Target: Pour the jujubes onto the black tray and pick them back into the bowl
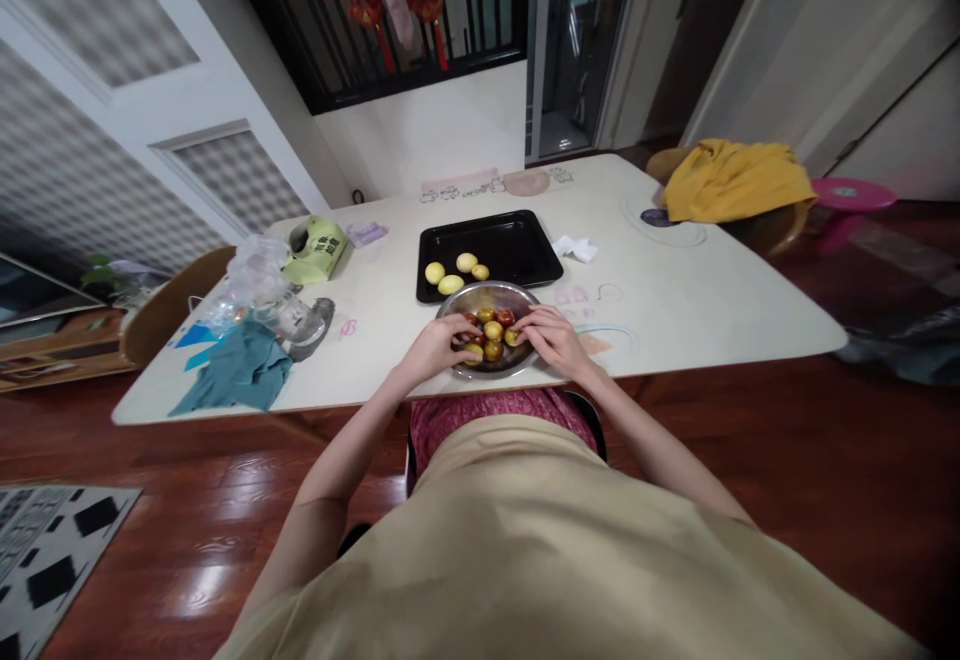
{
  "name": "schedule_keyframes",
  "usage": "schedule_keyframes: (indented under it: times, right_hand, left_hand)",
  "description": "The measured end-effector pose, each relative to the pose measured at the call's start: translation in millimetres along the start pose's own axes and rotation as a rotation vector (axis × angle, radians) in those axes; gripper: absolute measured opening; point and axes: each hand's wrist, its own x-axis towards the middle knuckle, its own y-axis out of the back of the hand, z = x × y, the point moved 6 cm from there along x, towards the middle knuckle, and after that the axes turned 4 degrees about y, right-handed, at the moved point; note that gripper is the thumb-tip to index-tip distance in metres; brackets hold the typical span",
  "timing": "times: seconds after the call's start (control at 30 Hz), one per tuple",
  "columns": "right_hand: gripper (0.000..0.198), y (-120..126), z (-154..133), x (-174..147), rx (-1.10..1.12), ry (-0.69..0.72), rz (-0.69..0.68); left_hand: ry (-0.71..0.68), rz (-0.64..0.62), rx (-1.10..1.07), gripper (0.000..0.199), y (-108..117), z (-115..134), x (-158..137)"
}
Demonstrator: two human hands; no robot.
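Both hands reach into a round metal bowl (491, 292) at the table's near edge. Inside lie several small round fruits, some yellow-green, some red-brown, perhaps jujubes; one yellow-green fruit (493, 331) sits mid-pile. At the bowl's left side, my left hand (437, 346) curls its thumb and fingers round a yellow-green fruit (473, 351). From the right, my right hand (553, 337) has its fingertips closed on a yellowish fruit (512, 337), partly hidden by them. Just behind the bowl is a black baking tray (510, 245), with several larger yellow fruits (451, 285) at its left end.
A crumpled white tissue (576, 248) lies right of the tray. On the table's left are a green package (316, 248), clear plastic bags (255, 280) and a teal cloth (238, 365). Yellow fabric (735, 180) drapes a chair at the far right, beside a pink stool (853, 194).
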Motion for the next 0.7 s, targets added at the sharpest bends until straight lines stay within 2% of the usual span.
schedule_keyframes:
  times: [0.3, 0.43, 0.6, 0.7]
  right_hand:
    - [0.049, 1.2, 0.0, -0.6, 0.005, -0.001, 0.008]
    - [0.051, 0.9, 2.2, -0.2, 0.009, -0.026, 0.001]
    - [0.053, 1.9, 3.9, -0.3, 0.033, -0.053, 0.008]
    - [0.054, 4.7, 4.5, 1.2, 0.054, -0.075, 0.018]
  left_hand:
    - [-0.122, 0.153, 0.002, 0.026, -1.8, 13.2, -16.7]
    - [-0.134, 0.208, 0.059, 0.034, -9.8, 12.7, -23.9]
    - [-0.168, 0.377, 0.035, 0.05, -17.3, 6.8, -28.6]
    - [-0.171, 0.434, 0.015, 0.058, -19.6, 3.2, -29.2]
